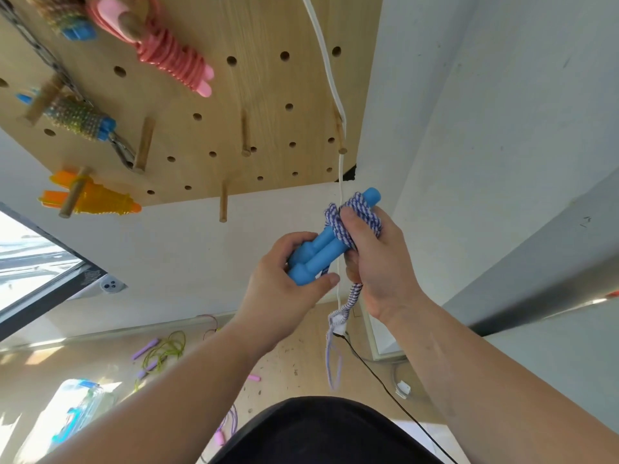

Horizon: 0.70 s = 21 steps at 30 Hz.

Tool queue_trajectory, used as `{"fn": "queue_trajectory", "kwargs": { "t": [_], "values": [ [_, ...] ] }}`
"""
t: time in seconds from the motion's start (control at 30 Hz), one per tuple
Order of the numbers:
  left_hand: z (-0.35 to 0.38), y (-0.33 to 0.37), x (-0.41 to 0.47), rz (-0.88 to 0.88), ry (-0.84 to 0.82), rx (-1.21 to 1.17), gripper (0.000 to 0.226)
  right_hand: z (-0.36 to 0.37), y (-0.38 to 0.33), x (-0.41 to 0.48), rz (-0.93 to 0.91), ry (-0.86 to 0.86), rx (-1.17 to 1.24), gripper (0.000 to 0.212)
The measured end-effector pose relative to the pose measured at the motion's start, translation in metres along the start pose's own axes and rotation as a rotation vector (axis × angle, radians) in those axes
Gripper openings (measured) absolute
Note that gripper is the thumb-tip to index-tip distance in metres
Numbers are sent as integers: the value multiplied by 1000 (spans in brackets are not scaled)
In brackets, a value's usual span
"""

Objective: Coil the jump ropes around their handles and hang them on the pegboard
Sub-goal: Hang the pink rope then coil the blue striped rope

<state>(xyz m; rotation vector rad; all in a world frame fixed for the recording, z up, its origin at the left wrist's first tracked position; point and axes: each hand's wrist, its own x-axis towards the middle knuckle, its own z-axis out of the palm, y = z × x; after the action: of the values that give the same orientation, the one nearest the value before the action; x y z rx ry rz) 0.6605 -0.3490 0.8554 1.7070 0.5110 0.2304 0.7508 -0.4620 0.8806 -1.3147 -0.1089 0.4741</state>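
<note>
Single head-worn wide-angle view, facing the wall and tilted down: left hand (284, 283) and right hand (376, 262) close at centre, pegboard (268, 95) near across the top, floor (301, 356) well below, torso (318, 433) at bottom edge.

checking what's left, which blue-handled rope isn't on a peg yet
The blue-and-white rope, gripped by left hand and right hand; the upper glittery rope and lower glittery rope hang on the pegboard.

Lit brightly by daylight from the overexposed glass window (33, 262) at lower left. Throws glaring sun patches on the tan wooden floor (301, 356) and soft peg shadows on the pale wooden pegboard (268, 95). Bends lines strongly toward the edges; looks slightly soft throughout.
</note>
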Motion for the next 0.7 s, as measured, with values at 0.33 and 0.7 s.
{"fn": "queue_trajectory", "kwargs": {
  "t": [0.33, 0.7],
  "values": [
    [4, 8, 7, -7, 145, -102, 38, 9, -2, -7, 60, -4, 23, 46],
    [-10, 23, 18, -24, 153, -119, 41, -9, -12, -1, 33, -155, -182, 48]
  ]
}}
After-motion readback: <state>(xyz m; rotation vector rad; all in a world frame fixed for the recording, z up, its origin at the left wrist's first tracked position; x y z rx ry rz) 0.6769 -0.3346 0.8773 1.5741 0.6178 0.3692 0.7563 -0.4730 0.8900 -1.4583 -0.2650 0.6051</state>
